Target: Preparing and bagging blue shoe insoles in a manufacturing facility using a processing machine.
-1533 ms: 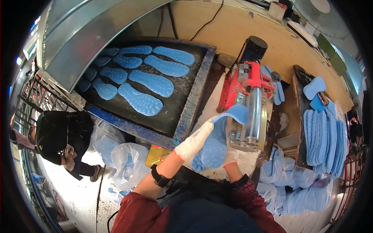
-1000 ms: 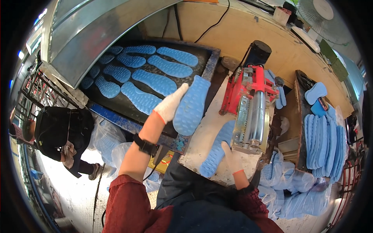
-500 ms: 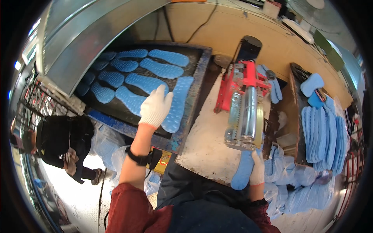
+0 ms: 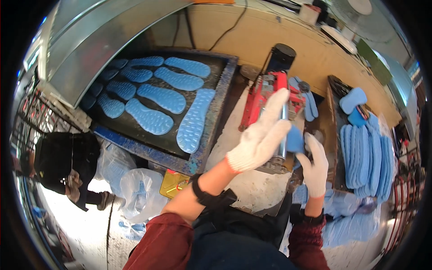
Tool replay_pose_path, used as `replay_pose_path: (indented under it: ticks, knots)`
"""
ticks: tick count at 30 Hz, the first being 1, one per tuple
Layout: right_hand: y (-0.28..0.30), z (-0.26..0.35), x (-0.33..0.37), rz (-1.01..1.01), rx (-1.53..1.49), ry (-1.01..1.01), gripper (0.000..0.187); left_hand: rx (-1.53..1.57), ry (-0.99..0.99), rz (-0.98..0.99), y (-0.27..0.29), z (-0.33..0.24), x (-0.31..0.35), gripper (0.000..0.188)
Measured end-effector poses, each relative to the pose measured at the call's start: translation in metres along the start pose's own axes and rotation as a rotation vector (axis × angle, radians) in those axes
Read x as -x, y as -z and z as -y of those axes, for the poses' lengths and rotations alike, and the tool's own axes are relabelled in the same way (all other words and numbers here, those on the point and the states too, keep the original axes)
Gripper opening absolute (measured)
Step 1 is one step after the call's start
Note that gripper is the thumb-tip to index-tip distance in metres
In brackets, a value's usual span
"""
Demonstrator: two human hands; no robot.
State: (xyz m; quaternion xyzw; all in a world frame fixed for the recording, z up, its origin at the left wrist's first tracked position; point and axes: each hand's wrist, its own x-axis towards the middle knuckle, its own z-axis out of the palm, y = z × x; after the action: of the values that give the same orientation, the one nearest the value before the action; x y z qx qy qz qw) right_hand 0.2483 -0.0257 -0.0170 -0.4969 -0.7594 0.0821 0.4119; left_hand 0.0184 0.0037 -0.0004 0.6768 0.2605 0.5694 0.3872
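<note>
My left hand [image 4: 263,135], in a white knit glove, reaches across the metal roller [image 4: 280,148] of a red machine [image 4: 280,83]. Its fingers are stretched out and apart. A blurred blue insole [image 4: 294,139] shows just beyond those fingertips, beside the roller. My right hand [image 4: 316,164], gloved too, is close to the insole's right edge, with thumb and fingers spread apart; whether it touches the insole is unclear. Part of the machine and insole is hidden behind my left hand.
Several blue insoles [image 4: 148,116] lie on a dark blue-edged tray [image 4: 193,167] at left, under a metal hood [image 4: 103,40]. More insoles [image 4: 360,153] stand stacked on a side board at right. Plastic bags [image 4: 141,191] sit below the tray. Another person [image 4: 65,162] is at far left.
My left hand has swung right from the tray to the roller. My right hand has risen from the machine's front to its right side; the insole there is now higher. The view has shifted slightly.
</note>
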Motion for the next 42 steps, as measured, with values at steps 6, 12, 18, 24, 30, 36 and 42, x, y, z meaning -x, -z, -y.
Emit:
replay_pose_path:
  ticks: [6,12,18,24,30,36,42]
  knots:
    - [-0.012,-0.023,0.081,-0.544,-0.734,-0.261,0.033,-0.228,-0.040,0.005,0.011,0.033,0.002,0.058]
    - [-0.078,-0.065,0.117,-0.138,-0.539,-0.662,0.040,-0.141,0.092,-0.023,0.030,0.052,0.037,0.060]
    - [-0.169,-0.098,0.125,-0.090,-0.302,-0.477,0.035,0.187,0.504,0.011,0.040,0.060,0.069,0.072]
    - [-0.184,-0.103,0.145,0.186,0.288,-0.232,0.034,0.444,0.698,0.105,0.061,0.024,0.100,0.068]
    - [-0.186,-0.111,0.161,0.254,0.539,-0.154,0.037,0.690,0.906,-0.182,0.077,-0.014,0.077,0.069]
    - [-0.183,-0.112,0.163,0.260,0.378,-0.196,0.035,0.868,0.680,-0.282,0.129,0.057,-0.040,0.052]
    - [-0.171,-0.107,0.162,0.268,0.371,-0.202,0.034,0.918,0.722,-0.376,0.173,0.159,-0.138,0.055]
